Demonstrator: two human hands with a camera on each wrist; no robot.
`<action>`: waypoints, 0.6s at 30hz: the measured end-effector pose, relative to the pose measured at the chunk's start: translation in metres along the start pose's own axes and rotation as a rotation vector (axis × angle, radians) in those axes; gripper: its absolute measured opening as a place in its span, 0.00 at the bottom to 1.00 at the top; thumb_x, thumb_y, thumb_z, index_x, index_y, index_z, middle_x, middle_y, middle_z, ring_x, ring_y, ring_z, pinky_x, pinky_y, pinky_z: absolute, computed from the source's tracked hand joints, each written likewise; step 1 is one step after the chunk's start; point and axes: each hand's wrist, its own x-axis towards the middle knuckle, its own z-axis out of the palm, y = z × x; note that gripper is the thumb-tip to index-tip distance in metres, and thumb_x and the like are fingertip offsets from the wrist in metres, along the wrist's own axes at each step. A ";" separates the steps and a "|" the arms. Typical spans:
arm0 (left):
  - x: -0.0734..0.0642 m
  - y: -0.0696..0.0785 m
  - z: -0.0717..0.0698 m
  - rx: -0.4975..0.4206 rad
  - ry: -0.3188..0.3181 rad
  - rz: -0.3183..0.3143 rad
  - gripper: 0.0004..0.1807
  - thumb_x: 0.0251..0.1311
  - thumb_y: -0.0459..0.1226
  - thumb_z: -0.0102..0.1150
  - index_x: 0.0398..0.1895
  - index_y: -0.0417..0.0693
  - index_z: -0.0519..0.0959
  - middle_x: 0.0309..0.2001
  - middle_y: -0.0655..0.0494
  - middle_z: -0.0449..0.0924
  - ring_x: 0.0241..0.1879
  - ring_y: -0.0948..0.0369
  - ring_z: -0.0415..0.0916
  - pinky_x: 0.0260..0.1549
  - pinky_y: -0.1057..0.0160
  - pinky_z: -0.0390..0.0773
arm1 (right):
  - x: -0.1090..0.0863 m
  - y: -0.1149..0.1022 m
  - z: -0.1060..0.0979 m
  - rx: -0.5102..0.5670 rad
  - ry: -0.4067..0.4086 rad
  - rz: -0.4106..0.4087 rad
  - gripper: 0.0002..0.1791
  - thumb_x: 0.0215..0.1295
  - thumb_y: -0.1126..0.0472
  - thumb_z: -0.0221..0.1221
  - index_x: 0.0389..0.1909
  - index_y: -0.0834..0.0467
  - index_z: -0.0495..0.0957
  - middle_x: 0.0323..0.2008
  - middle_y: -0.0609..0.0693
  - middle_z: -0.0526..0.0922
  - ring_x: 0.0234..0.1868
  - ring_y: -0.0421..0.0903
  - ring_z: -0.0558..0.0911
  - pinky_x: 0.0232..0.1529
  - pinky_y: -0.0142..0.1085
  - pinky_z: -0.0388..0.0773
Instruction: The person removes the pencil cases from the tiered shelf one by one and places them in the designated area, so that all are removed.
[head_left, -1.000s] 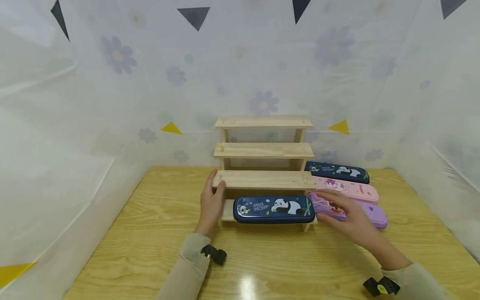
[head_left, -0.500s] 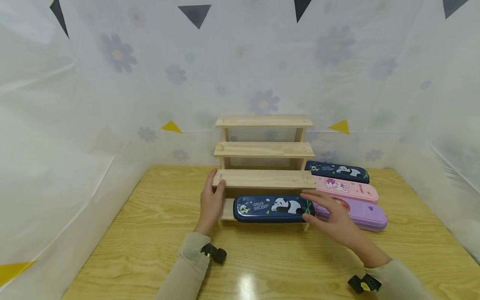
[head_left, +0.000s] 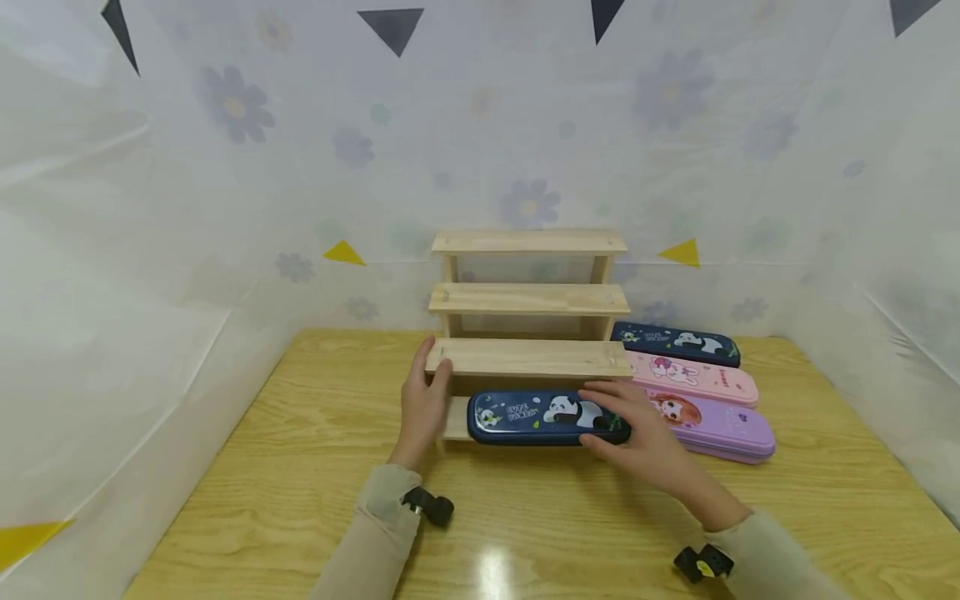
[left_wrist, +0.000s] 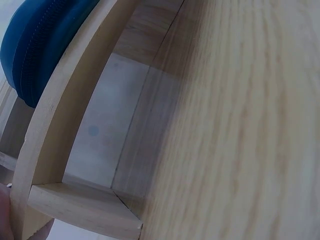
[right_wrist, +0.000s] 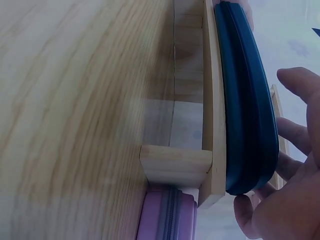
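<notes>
A tiered wooden shelf [head_left: 529, 357] stands mid-table. A dark blue panda pencil case [head_left: 517, 418] lies flat on its lowest step, towards the right; the case's zipped side [right_wrist: 250, 110] faces the right wrist camera. My left hand [head_left: 423, 408] grips the shelf's left end, thumb on the second board. My right hand [head_left: 637, 429] reaches over the case's right part, thumb at the front edge and forefinger near the back edge. In the right wrist view its fingers [right_wrist: 292, 135] lie loosely behind the case and the thumb is held apart.
Right of the shelf lie another dark blue panda pencil case [head_left: 675, 343], a pink one [head_left: 697, 379] and a purple one [head_left: 720, 429], side by side on the wood-grain table [head_left: 300, 467]. A pale flowered sheet [head_left: 420, 192] hangs behind and on both sides.
My right hand has moved left from beside the case's right end to over its right part, uncovering more of the purple case. The left hand, shelf and pencil cases have stayed put.
</notes>
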 end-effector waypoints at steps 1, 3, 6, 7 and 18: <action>0.000 0.000 0.000 0.001 0.001 -0.002 0.29 0.73 0.52 0.49 0.75 0.66 0.60 0.73 0.65 0.58 0.72 0.58 0.54 0.69 0.49 0.57 | 0.000 0.000 0.001 -0.001 0.001 -0.001 0.31 0.58 0.57 0.71 0.64 0.56 0.75 0.65 0.51 0.71 0.66 0.57 0.66 0.59 0.64 0.63; 0.000 0.000 0.001 0.000 0.002 -0.003 0.29 0.73 0.52 0.49 0.75 0.65 0.60 0.73 0.64 0.58 0.72 0.58 0.54 0.68 0.49 0.57 | 0.001 0.002 0.003 -0.012 0.005 0.001 0.32 0.58 0.56 0.71 0.64 0.56 0.76 0.64 0.52 0.71 0.66 0.57 0.65 0.59 0.64 0.62; 0.001 -0.001 0.001 0.001 0.004 -0.005 0.29 0.72 0.52 0.49 0.75 0.65 0.61 0.73 0.64 0.59 0.72 0.58 0.54 0.68 0.48 0.58 | 0.003 0.003 0.006 -0.046 0.010 0.002 0.33 0.56 0.54 0.73 0.63 0.56 0.76 0.64 0.54 0.72 0.66 0.58 0.66 0.59 0.65 0.61; 0.001 -0.001 0.001 0.002 0.003 -0.003 0.29 0.72 0.52 0.49 0.75 0.65 0.61 0.73 0.64 0.58 0.72 0.58 0.54 0.68 0.48 0.57 | 0.003 0.003 0.007 -0.057 0.010 0.006 0.34 0.55 0.53 0.73 0.63 0.56 0.76 0.64 0.55 0.72 0.66 0.58 0.66 0.59 0.65 0.60; 0.002 -0.001 -0.001 -0.006 0.003 0.002 0.29 0.72 0.52 0.49 0.75 0.65 0.61 0.73 0.63 0.59 0.72 0.57 0.54 0.69 0.48 0.57 | 0.005 0.002 0.022 -0.171 0.021 0.083 0.40 0.48 0.46 0.76 0.65 0.49 0.76 0.66 0.55 0.70 0.63 0.60 0.61 0.50 0.66 0.56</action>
